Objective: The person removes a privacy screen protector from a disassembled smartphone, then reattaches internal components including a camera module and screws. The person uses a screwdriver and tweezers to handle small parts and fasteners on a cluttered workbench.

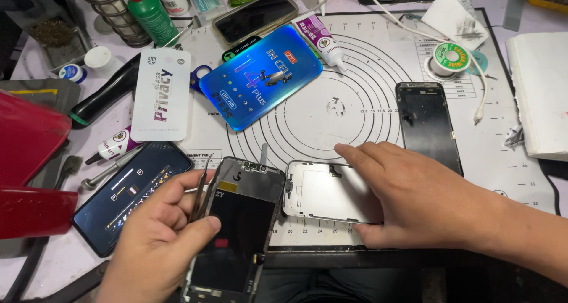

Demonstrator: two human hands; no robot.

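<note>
My left hand point(157, 238) grips metal tweezers point(200, 193), their tips pointing up beside an opened phone body point(236, 232) with a dark battery that lies at the mat's front edge. My right hand point(414, 196) lies flat on a silver metal phone back plate point(319, 190), fingers pressing its upper right side. A thin grey strip point(263, 155) sticks up between the phone body and the plate.
A white repair mat point(355, 78) with ring markings covers the bench. On it lie a black phone screen point(429, 125), a shiny blue screen package point(260, 75), a white protector package point(161, 93) and a glue tube point(322, 39). Another phone point(130, 196) lies left; solder wire spool point(449, 57) far right.
</note>
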